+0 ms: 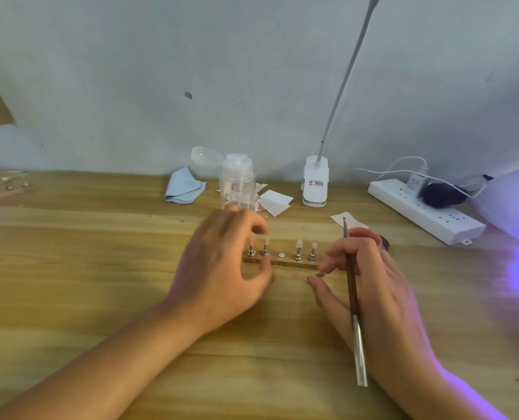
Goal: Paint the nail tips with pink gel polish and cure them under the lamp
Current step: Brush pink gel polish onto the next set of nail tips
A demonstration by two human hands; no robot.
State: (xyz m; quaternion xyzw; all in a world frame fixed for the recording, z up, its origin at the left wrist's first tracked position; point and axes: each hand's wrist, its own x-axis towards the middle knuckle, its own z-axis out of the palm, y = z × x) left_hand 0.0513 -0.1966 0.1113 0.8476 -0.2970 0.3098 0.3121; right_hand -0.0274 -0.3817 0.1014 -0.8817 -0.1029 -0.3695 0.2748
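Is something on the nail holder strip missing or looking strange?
Yes. The wooden strip has four stands with nail tips, but its middle spot shows only a bare round metal disc, no stand or tip. Nothing looks spilled or broken.

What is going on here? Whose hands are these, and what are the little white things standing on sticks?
The camera sits on a person's head, so you look down at their own two hands over a wooden table. The little white things are fake nail tips, each stuck on a small metal stand on a wooden strip. One spot in the middle has only a flat disc, with no stand. The left hand reaches for the stands at the left end; it is blurry, so I cannot tell if it has hold of one. The right hand holds a thin brush for painting. At the right edge glows the purple curing lamp. Behind are a clear bottle, a blue cloth and a white power strip.
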